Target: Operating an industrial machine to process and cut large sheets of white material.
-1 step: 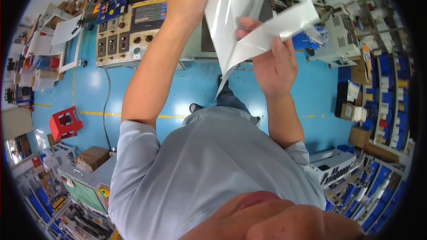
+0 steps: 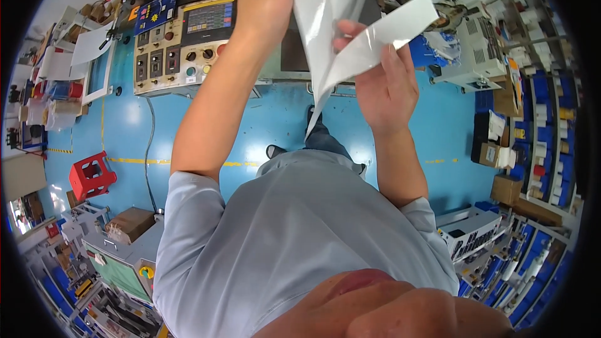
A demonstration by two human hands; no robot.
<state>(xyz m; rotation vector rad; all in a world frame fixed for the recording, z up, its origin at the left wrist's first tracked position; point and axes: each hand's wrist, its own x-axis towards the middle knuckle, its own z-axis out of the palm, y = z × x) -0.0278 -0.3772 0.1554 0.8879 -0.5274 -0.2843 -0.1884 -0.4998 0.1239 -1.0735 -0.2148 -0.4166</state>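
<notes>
A glossy white sheet [image 2: 313,12], like film or coated paper, hangs in front of me and narrows to a point at its lower end. My left hand [image 2: 266,0] is closed at its upper left edge; the fingertips are hidden at the frame's top. A bent strip of the same sheet [image 2: 375,44] loops out to the right. My right hand [image 2: 389,91] has its fingers curled around this strip, some showing through the gap behind it and others at its lower edge.
Beyond the sheet stands a machine with a control panel [image 2: 181,56] and screen. A red stool [image 2: 92,175] is on the blue floor at left. Shelves of blue bins [image 2: 541,144] line the right side. A grey-green cabinet [image 2: 122,263] carries a cardboard box [image 2: 130,224] at lower left.
The looped strip has shifted slightly left and its right end has narrowed in view. My left hand has moved slightly right. Both hands keep their hold.
</notes>
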